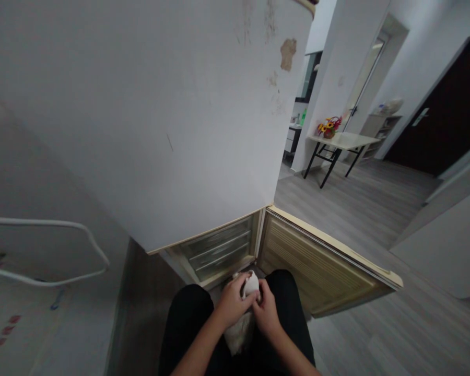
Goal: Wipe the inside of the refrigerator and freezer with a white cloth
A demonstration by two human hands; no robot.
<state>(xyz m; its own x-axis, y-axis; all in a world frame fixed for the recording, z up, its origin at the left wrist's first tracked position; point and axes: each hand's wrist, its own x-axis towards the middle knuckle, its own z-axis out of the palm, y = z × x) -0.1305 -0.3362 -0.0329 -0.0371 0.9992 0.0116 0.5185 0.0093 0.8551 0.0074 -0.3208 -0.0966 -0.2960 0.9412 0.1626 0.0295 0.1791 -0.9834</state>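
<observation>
On a grey wood-plank floor [348, 209], a person is crouching, both hands curling shut around a crumpled off-white cloth [243, 324] over the knees: left hand [233, 303] wrapping its top, right hand [265, 312] pinching beside. Beyond, a cream ribbed freezer door [321, 266] is hanging open, showing clear plastic drawers [217, 250].

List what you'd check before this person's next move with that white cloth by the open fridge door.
1. Left hand grips the white cloth: ok.
2. Right hand also on the cloth: ok.
3. Lower fridge door swung open: ok.
4. Drawers inside shut: ok, as far as shows.
5. Cloth clean or damp: cannot tell.
6. Floor beside the door free of obstacles: ok.
</observation>
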